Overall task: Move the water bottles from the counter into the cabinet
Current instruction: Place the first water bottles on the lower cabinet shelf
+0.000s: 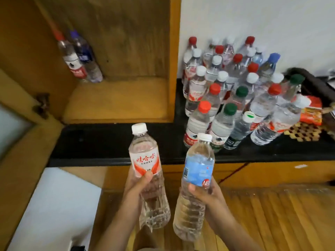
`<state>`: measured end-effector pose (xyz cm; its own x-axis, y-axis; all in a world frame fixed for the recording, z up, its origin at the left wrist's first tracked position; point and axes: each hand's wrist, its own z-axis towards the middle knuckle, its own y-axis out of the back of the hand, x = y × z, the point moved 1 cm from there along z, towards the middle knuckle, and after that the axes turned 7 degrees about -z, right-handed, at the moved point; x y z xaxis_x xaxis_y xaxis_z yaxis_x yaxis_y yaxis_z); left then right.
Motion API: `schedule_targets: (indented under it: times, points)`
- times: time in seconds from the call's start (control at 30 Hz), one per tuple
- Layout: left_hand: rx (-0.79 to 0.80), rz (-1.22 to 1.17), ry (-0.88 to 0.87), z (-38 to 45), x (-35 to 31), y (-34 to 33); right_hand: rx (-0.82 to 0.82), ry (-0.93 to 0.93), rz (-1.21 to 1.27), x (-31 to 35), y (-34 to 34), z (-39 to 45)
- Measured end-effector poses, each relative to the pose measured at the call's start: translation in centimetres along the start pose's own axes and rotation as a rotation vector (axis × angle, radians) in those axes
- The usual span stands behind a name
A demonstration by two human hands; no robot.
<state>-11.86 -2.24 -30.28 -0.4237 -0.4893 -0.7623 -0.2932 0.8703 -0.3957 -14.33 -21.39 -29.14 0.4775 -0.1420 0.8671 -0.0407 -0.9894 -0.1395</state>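
Observation:
My left hand [138, 187] grips a clear bottle with a red-and-white label [145, 160] and a white cap, held upright in front of the counter. My right hand [204, 194] grips a clear bottle with a blue label [198, 169], also white-capped. A crowd of several water bottles [235, 91] with red, white, green and blue caps stands on the black counter [108, 142] at the right. The open wooden cabinet [117, 98] at the left holds two bottles [79, 58] in its back left corner, one red-capped and one blue-capped.
The cabinet door [21, 124] with a metal hinge hangs open at the left. A dark basket [313, 84] and orange snack packets [311, 111] sit at the counter's right end, on a woven mat [304, 131]. Wooden drawers lie below the counter.

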Motion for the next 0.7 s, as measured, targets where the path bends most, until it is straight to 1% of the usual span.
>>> schedule_targets:
  times: [0.17,0.27,0.33,0.43,0.53,0.63,0.7]
  points:
    - [0.037,-0.058,-0.113,6.5,-6.8,3.4,0.080,0.016,0.004,3.6,-8.1,7.0]
    - [0.045,-0.070,-0.193,10.5,-11.9,4.9,0.059,0.056,-0.007,6.2,-13.1,11.7]
    - [0.065,-0.033,-0.274,13.1,-15.0,5.3,0.007,0.125,-0.060,8.0,-15.4,14.5]
    - [0.056,0.034,-0.378,17.3,-18.7,5.8,-0.079,0.275,-0.147,10.7,-17.5,18.9]
    - [0.049,0.128,-0.424,21.6,-21.4,6.0,-0.129,0.432,-0.245,12.6,-18.8,23.0]
    - [0.067,0.208,-0.442,24.8,-23.1,5.9,-0.175,0.517,-0.333,14.1,-19.8,26.4]
    - [0.098,0.250,-0.441,26.3,-23.4,5.8,-0.190,0.534,-0.371,14.5,-20.6,28.4]
